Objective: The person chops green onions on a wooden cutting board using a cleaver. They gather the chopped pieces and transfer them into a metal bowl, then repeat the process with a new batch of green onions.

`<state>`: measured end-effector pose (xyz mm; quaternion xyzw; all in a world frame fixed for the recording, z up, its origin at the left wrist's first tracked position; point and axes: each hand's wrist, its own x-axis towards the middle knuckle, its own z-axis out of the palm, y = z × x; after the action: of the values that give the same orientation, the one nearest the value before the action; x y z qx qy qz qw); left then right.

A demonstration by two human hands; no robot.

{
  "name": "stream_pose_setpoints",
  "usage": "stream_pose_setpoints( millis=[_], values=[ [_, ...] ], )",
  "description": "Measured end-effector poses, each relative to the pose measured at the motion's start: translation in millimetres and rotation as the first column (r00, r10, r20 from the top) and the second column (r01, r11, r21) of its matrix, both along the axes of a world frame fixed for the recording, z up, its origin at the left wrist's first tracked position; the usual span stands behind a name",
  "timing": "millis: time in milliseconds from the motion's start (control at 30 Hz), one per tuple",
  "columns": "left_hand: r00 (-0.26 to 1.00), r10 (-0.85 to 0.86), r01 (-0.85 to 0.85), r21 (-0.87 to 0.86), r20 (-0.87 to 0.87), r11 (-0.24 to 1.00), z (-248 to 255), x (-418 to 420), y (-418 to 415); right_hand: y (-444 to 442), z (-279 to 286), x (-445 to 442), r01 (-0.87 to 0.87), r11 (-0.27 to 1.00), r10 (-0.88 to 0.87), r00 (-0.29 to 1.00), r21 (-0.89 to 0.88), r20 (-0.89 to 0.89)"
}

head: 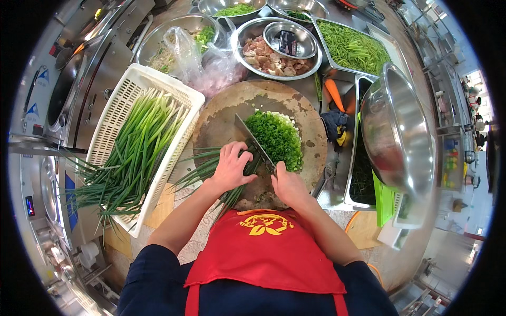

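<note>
On a round, stained chopping board (221,102), my left hand (233,168) presses down on a bunch of uncut scallions (197,170), whose green ends trail off the board to the left. My right hand (288,183) grips the handle end of a cleaver (255,142). The blade stands on edge, slanting between the uncut bunch and a heap of chopped scallions (274,138) to its right. White pieces lie along the heap's upper right side. More whole scallions (138,138) lie in a white plastic basket (193,93) at the left, their tips hanging over its near side.
Beyond the board stand a steel bowl (237,51) of raw meat pieces, a clear plastic bag (213,75) and a tray of cut green vegetables (352,47). A carrot (334,94) lies right of the board. A large steel bowl (395,130) stands tilted at the right.
</note>
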<state>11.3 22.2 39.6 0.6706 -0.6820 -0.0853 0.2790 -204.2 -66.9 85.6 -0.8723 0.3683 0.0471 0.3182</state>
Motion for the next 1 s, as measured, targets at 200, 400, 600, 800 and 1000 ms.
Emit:
stream_pose_setpoints(
  millis=[200, 400, 600, 800, 1000],
  values=[
    [0.997, -0.072, 0.072, 0.038, -0.02, 0.997, -15.6, 9.9, 0.4, -10.3, 33.5, 2.4, -0.036, 0.998, 0.038, 0.999, 0.044, -0.036],
    [0.99, -0.134, 0.134, 0.005, -0.035, 0.991, -16.3, 16.9, -5.3, 4.6, 38.4, 0.4, -0.007, 0.999, 0.013, 0.991, 0.046, -0.131],
    [0.994, -0.099, 0.1, -0.001, -0.044, 0.995, -19.2, 17.2, -3.9, -16.7, 28.1, 23.7, -0.079, 0.997, 0.079, 0.994, -0.001, -0.081],
    [0.991, -0.098, 0.093, -0.056, -0.095, 0.994, -24.3, 12.8, -1.2, 5.6, 19.3, 12.3, -0.024, 1.0, 0.025, 0.993, 0.004, -0.117],
    [0.994, -0.068, 0.061, -0.079, -0.091, 0.995, -22.9, 18.3, -0.4, -16.2, 44.5, 27.6, -0.115, 0.993, 0.114, 0.988, 0.0, -0.105]
  ],
)
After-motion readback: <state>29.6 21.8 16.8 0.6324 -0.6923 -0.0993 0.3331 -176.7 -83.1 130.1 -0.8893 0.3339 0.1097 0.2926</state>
